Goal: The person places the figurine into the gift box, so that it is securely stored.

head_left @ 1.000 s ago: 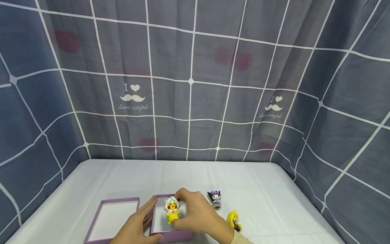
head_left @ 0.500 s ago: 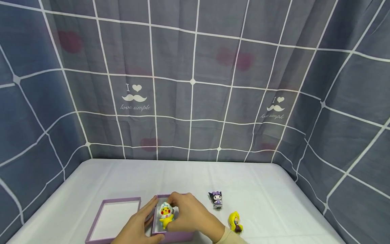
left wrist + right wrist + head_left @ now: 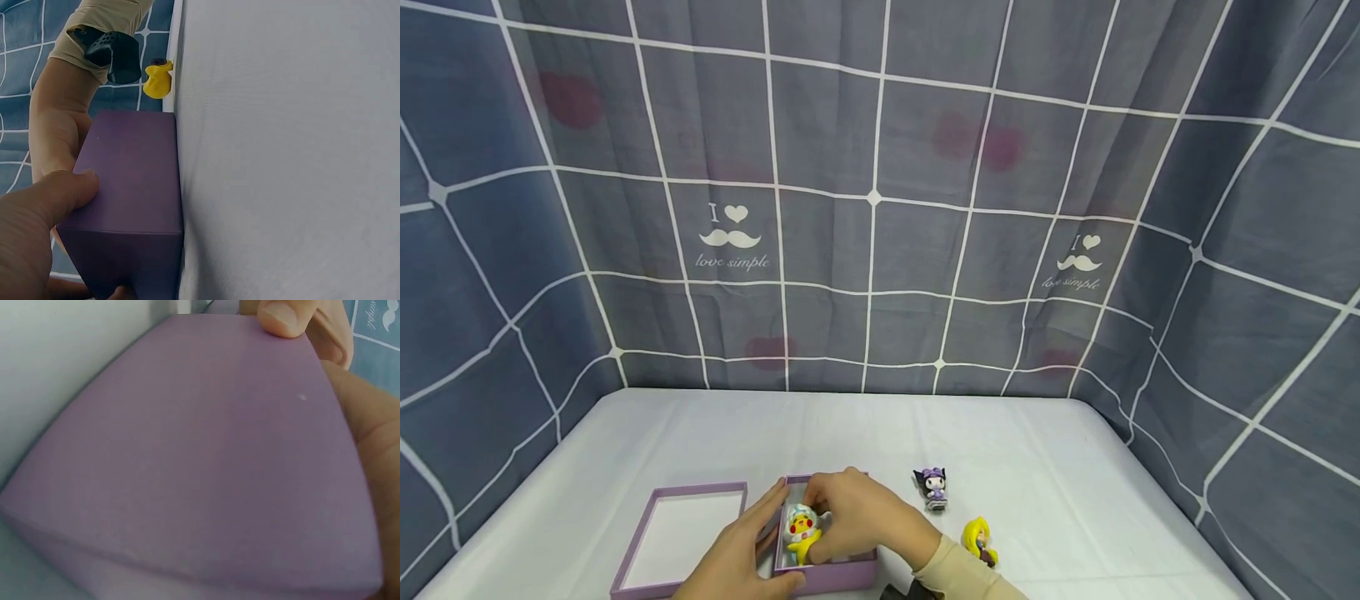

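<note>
A small yellow Pikachu figurine point(image 3: 803, 533) with a white hood is held by my right hand point(image 3: 868, 515), thumb and fingers on its right side. It is low inside a purple box point(image 3: 838, 577), at the left part of the interior. My left hand point(image 3: 737, 546) grips the box's left end, thumb on the front wall and fingers along the left side. In the left wrist view, that thumb presses the purple wall point(image 3: 134, 175). The right wrist view is mostly filled by the box wall point(image 3: 206, 456), which hides the figurine.
Left of the box lies a shallow purple-rimmed lid point(image 3: 688, 537) with a white inside. To the right stand a black-and-purple figurine point(image 3: 934, 489) and a yellow-haired figurine point(image 3: 979, 542). Grey checked curtain point(image 3: 820, 250) encloses the white table point(image 3: 1045, 467) behind and at the sides.
My right hand has carried the Pikachu figurine leftward and lower into the box. The left hand has stayed on the box. A black device on the right wrist has come into view.
</note>
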{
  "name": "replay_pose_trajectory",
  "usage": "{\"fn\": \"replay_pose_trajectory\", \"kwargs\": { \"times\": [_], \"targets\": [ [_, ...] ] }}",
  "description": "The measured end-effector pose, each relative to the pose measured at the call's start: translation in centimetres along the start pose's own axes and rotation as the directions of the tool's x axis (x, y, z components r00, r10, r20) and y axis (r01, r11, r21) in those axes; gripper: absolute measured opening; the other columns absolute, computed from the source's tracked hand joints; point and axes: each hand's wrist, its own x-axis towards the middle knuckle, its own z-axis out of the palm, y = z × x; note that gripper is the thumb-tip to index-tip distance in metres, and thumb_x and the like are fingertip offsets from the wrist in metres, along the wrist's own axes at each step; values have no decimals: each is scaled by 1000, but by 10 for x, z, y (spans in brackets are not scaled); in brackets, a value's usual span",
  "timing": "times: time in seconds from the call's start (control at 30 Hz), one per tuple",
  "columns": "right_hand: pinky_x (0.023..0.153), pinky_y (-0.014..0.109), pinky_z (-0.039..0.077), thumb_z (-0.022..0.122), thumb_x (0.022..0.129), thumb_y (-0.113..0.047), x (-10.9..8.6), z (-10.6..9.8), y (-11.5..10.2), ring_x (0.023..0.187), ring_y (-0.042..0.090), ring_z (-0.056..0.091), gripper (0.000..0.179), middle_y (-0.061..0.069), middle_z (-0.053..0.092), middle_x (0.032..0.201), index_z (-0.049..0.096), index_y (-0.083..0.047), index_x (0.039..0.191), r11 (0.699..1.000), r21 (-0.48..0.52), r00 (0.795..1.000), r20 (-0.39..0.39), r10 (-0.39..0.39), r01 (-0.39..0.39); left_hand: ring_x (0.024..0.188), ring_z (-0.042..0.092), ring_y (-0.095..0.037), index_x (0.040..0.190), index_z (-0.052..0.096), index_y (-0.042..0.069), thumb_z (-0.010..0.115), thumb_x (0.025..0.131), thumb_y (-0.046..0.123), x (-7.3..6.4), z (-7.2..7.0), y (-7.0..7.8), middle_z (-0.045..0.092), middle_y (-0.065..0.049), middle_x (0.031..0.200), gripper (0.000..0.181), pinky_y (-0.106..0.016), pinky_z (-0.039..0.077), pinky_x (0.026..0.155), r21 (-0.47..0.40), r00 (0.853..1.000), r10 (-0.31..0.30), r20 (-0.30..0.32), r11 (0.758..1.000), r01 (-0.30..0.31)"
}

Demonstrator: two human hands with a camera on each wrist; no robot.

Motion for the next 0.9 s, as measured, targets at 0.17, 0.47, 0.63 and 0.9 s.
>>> {"fn": "replay_pose_trajectory", "kwargs": {
  "times": [0.17, 0.47, 0.63, 0.9],
  "targets": [
    [67, 10, 45, 88, 61, -25, 3, 1, 0, 74, -8, 55, 39, -22, 63, 79, 64, -22, 91, 1000, -2, 1000, 21, -3, 3, 135, 28, -51, 147, 29, -11, 86, 72, 36, 0, 0, 1, 25, -30, 153, 105, -39, 49, 96, 19, 1000, -13, -3, 1000, 13],
    [59, 9, 46, 89, 63, -26, 7, -2, 0, 72, -7, 55, 39, -19, 63, 78, 62, -20, 91, 999, 38, 998, 65, 16, -19, 135, 27, -52, 146, 29, -12, 86, 72, 34, -1, 0, 0, 23, -30, 153, 104, -39, 48, 97, 15, 1000, 0, -5, 1000, 0],
    [58, 8, 45, 90, 61, -24, 6, 0, 0, 70, -9, 55, 39, -20, 63, 75, 61, -21, 88, 999, 42, 999, 40, 3, -4, 135, 28, -49, 146, 31, -12, 86, 72, 35, -2, 1, 0, 25, -29, 153, 104, -40, 47, 98, 35, 1000, 17, -15, 999, -16],
    [50, 8, 45, 89, 60, -25, 6, 2, 2, 60, -8, 52, 38, -21, 60, 70, 60, -21, 85, 1000, 27, 1000, 7, -9, 9, 136, 33, -46, 147, 34, -7, 83, 72, 45, -1, 0, 2, 30, -24, 153, 104, -33, 43, 104, 141, 999, -4, -32, 990, 8]
  ]
}}
